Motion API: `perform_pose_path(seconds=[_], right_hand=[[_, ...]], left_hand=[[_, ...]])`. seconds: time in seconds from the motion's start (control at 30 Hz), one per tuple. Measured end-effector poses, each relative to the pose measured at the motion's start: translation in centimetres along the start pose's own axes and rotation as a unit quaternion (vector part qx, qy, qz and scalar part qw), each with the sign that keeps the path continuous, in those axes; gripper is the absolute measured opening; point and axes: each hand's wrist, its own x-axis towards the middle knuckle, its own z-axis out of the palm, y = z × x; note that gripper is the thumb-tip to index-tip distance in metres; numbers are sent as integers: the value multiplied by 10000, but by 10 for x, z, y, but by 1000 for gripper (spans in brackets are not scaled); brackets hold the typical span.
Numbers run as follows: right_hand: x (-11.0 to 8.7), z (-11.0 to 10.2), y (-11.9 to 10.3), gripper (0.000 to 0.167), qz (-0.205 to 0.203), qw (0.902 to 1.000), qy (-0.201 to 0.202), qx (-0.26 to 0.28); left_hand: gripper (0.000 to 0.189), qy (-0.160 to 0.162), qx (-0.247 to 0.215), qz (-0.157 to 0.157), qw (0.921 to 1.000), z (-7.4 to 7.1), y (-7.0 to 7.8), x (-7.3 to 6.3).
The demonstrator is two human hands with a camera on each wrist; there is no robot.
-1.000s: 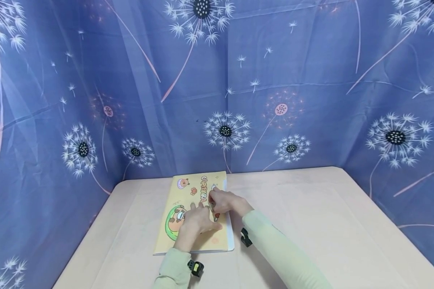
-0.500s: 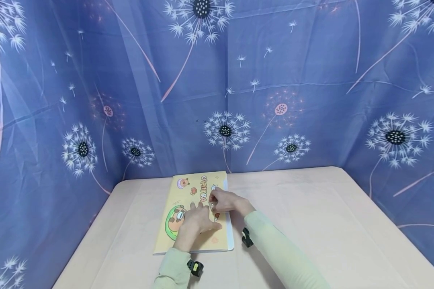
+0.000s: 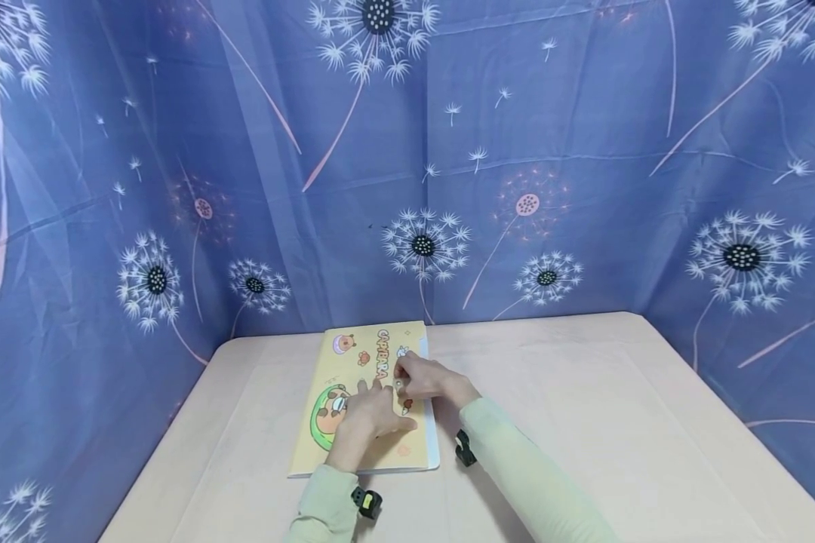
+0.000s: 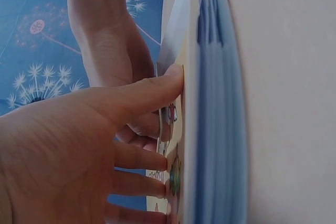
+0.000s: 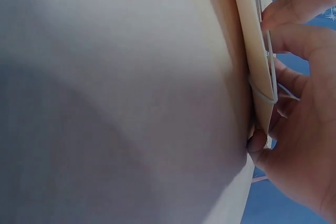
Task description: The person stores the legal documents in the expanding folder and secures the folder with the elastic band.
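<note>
A yellow expanding file folder (image 3: 345, 367) with capybara pictures lies flat on the table. My left hand (image 3: 370, 416) rests on its cover with the fingers spread; in the left wrist view the thumb and fingertips press the cover beside the blue layered pockets (image 4: 220, 129). My right hand (image 3: 422, 377) is bent over the folder's right side, its fingers curled at a small pale round spot (image 3: 398, 384). An elastic cord (image 5: 273, 80) loops round the folder's edge in the right wrist view. The right fingers pinch at this cord, and their tips are partly hidden.
The folder stands near the back edge of a cream-covered table (image 3: 550, 400). Behind and to the sides hangs a blue dandelion-print curtain (image 3: 489, 121). Black wrist cameras are strapped at both sleeves, the left one (image 3: 367, 502) close to the folder's front edge.
The right hand and forearm have shifted slightly to the right, the fingers still at the cord. Left hand and folder stay in place.
</note>
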Motion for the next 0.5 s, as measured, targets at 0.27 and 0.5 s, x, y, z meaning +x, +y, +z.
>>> perform_pose_path(seconds=[0.27,0.5], right_hand=[[1,0,-1,24,-88,9999,66,-56],[0,1,-3,22,-66,9993,157,-334]], left_hand=[[88,8,20,-17,10000,-1,-1,1],[88,-30,19,-13,10000,0,-1,2]])
